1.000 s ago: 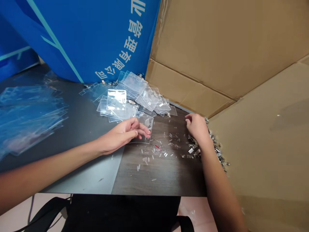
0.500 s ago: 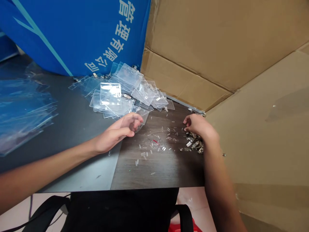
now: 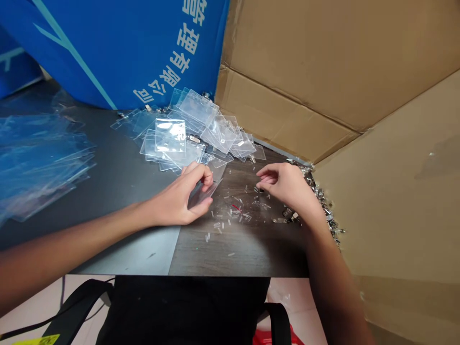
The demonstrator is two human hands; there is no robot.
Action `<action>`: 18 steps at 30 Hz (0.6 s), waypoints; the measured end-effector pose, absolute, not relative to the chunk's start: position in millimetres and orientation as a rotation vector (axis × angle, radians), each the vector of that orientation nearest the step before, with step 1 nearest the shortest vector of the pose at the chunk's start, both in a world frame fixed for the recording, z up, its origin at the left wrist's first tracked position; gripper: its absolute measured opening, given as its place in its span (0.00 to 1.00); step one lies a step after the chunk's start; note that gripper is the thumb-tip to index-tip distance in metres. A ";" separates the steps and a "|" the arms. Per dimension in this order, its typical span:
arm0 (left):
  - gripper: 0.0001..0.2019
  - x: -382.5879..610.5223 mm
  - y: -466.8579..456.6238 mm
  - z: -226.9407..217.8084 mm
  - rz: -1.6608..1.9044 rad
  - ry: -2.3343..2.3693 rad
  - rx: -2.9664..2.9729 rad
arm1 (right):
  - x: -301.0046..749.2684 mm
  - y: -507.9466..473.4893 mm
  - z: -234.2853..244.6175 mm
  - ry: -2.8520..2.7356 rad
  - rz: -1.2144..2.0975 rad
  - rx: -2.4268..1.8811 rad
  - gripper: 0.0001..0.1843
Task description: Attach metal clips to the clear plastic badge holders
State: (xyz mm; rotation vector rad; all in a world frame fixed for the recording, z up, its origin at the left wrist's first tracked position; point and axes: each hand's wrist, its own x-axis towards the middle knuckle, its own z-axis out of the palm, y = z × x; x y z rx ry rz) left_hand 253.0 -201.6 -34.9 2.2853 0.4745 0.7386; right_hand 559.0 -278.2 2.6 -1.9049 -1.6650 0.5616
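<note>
Okay, two hands in view. My left hand [image 3: 183, 191] was clenched in a pinch on one clear plastic badge holder [image 3: 217, 167], which tilted just above the dark tabletop [image 3: 230, 254], at the near edge of the heap of holders [image 3: 187, 129], too many to count. My right hand [image 3: 283, 184] was released, fingers loosely curled and gripping nothing, above scattered clear plastic bits [image 3: 230, 215], dozens, plus one red bit [image 3: 236, 207]. Those bits lay between my hands. Metal clips [image 3: 321, 203] were piled just beyond my right hand, against a cardboard sheet [image 3: 334, 206]. Far left sat a stack of clear sleeves [image 3: 39, 163], below a blue banner [image 3: 108, 52].
</note>
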 end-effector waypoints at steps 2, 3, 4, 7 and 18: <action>0.14 254.2 -202.0 -35.0 0.759 0.500 2.346 | 544.9 -282.4 5.3 -1.627 0.647 -1.761 0.06; 0.15 254.8 -201.7 -34.9 0.766 0.516 2.366 | 538.0 -284.1 5.9 -1.622 0.676 -1.694 0.06; 0.16 255.1 -201.2 -34.6 0.769 0.534 2.381 | 531.4 -285.4 5.8 -1.628 0.698 -1.630 0.06; 0.18 255.2 -198.3 -33.5 0.795 0.588 2.389 | 514.9 -287.9 2.8 -1.658 0.787 -1.488 0.10; 0.22 256.8 -196.6 -37.0 0.758 0.580 2.265 | 501.7 -283.7 -11.5 -1.376 1.146 -1.376 0.10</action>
